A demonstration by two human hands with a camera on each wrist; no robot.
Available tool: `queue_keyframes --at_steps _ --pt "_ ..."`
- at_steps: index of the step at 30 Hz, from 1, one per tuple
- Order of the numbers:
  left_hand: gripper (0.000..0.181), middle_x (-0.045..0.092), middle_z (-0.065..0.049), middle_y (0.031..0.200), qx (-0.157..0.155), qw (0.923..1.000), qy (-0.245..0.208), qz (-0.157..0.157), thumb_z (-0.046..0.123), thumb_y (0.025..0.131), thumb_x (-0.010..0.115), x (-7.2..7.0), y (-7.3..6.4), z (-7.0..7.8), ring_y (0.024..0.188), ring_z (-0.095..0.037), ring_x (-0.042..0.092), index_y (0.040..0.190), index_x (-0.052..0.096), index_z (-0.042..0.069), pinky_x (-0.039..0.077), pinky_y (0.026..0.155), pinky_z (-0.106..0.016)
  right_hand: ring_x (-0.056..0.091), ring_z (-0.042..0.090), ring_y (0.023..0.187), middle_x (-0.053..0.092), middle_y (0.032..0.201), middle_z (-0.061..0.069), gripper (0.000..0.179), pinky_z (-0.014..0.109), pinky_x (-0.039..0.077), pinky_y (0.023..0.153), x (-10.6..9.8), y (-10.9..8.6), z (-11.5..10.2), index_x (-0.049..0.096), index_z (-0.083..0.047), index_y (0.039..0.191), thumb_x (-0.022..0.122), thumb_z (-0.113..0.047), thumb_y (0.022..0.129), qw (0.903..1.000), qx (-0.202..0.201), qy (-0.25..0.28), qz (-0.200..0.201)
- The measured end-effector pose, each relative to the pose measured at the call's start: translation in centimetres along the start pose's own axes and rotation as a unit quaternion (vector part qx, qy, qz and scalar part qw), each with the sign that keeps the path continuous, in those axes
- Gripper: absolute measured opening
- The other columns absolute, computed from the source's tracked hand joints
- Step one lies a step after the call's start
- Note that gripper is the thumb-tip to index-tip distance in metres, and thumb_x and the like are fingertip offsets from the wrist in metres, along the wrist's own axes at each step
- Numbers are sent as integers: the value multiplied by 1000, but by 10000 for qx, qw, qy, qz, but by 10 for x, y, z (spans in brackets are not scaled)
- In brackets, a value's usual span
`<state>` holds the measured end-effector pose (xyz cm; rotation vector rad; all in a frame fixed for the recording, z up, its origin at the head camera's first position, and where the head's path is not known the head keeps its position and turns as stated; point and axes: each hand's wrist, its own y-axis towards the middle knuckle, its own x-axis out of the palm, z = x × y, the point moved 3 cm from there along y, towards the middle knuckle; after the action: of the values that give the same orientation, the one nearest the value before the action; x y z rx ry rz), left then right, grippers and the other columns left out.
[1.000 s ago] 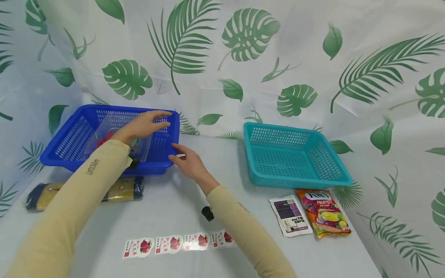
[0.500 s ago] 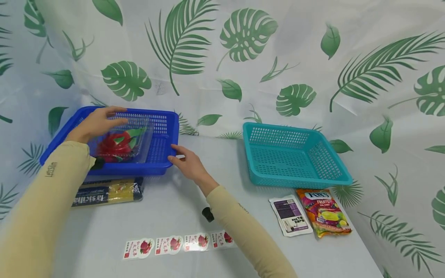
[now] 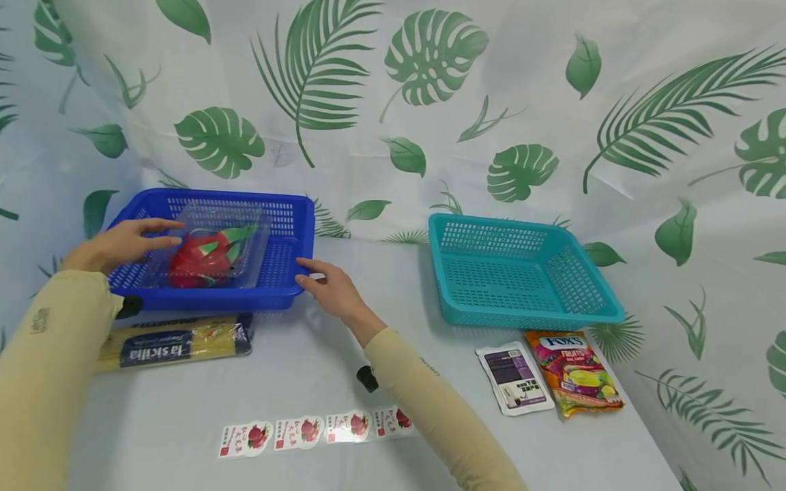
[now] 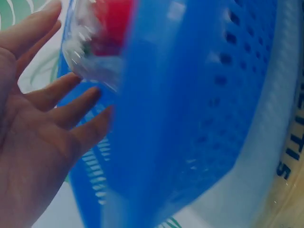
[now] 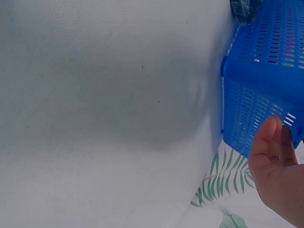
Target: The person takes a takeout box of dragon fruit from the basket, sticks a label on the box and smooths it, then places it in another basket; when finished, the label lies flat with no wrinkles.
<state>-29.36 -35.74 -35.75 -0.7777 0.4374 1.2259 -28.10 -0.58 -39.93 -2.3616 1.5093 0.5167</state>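
Note:
A red dragon fruit (image 3: pixel 205 258) with green tips lies in a clear plastic box (image 3: pixel 253 262) inside the blue basket (image 3: pixel 172 294). My left hand (image 3: pixel 117 242) hovers over the basket's left side, its fingers spread and holding nothing; in the left wrist view this hand (image 4: pixel 52 114) has its fingers beside the basket wall (image 4: pixel 161 118). At the opposite end, my right hand (image 3: pixel 334 290) has thumb and fingers on the basket's right rim. In the right wrist view, that hand (image 5: pixel 280 171) grips the rim, though part of the contact is out of sight.
A pack of spaghetti (image 3: pixel 184 341) lies before the blue basket. At the right stands a teal basket (image 3: pixel 528 319), with a white-and-purple pouch (image 3: pixel 514 378) and a bag of Fox's candy (image 3: pixel 574 374) in front of it. A strip of dragon fruit stickers (image 3: pixel 297 433) lies near the front.
My left hand has moved left from above the basket's right part to its left side, uncovering the boxed dragon fruit. The right hand has stayed on the rim.

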Motion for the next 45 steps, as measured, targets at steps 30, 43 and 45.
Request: queue_keyframes --at_steps 30,43,45 --pt "73 16 -32 153 425 9915 -1140 -453 44 100 52 40 21 4 135 -53 26 156 20 10 32 103 -64 61 13 105 54 140 -3 45 29 52 82 -1 0 1 53 -25 142 60 -34 98 9998 29 -157 74" --pt "80 14 -32 152 306 9913 -1176 -511 48 98 54 46 27 7 131 -53 26 156 13 12 32 101 -68 60 15 109 51 143 -4 46 30 52 84 -1 2 4 52 -28 143 59 -38 98 9997 43 -218 34" --pt "81 14 -32 151 263 9912 -1185 -523 48 97 55 46 27 6 130 -53 26 157 12 13 32 101 -68 60 15 109 51 143 -4 46 30 52 84 -1 2 4 52 -28 143 59 -38 98 9998 30 -210 21"
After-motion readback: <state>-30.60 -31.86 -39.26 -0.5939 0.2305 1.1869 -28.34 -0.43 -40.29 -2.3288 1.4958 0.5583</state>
